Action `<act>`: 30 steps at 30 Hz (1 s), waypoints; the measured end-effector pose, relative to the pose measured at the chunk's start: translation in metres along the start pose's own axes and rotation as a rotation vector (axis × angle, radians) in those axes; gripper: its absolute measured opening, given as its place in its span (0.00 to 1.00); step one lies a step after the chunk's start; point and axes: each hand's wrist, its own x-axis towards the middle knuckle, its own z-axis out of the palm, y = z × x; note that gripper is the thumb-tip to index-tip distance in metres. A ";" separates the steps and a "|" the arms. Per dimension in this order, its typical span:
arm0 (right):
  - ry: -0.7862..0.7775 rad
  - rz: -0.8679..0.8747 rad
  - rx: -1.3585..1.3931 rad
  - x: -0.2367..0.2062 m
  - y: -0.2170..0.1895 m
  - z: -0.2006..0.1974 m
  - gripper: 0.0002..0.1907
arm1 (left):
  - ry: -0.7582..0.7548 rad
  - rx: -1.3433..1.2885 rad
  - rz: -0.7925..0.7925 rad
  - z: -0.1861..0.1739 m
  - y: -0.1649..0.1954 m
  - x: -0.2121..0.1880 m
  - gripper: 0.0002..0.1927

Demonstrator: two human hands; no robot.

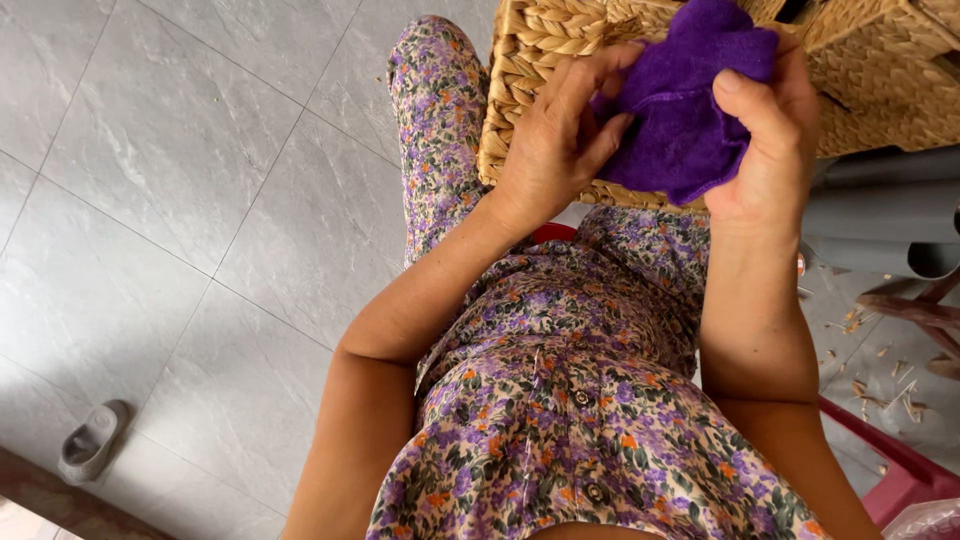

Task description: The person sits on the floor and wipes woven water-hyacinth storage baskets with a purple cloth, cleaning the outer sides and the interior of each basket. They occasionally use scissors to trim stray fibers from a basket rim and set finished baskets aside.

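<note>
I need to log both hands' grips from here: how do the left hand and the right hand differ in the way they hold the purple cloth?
The left hand has its fingers bent over the purple cloth's left edge, its back facing the camera; the right hand pinches the cloth's right side with the thumb pressed on top. The left hand lies in front of the woven basket; the right hand sits nearer the basket's right part. Both grip the same cloth against the basket.

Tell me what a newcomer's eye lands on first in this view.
First the bright purple cloth at the top, bunched between the left hand and the right hand. Right behind it sits a woven straw basket, resting on the person's lap. Below, the floral dress fills the middle, against grey floor tiles on the left.
</note>
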 end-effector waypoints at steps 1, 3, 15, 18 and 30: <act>-0.003 0.013 0.024 0.001 0.000 -0.003 0.20 | 0.022 0.027 0.003 0.000 0.001 -0.002 0.31; -0.004 0.037 0.047 0.001 0.000 -0.007 0.19 | 0.070 0.082 0.009 0.001 0.005 -0.008 0.29; 0.007 -0.007 -0.107 0.011 -0.014 -0.008 0.18 | 0.026 0.168 0.418 -0.017 0.018 -0.013 0.10; 0.111 -0.089 -0.281 0.016 -0.021 -0.011 0.19 | -0.432 0.231 0.402 -0.007 0.024 -0.027 0.09; -0.077 -0.195 -0.580 -0.015 -0.025 0.021 0.23 | -0.265 -1.005 -0.238 0.012 -0.005 -0.011 0.39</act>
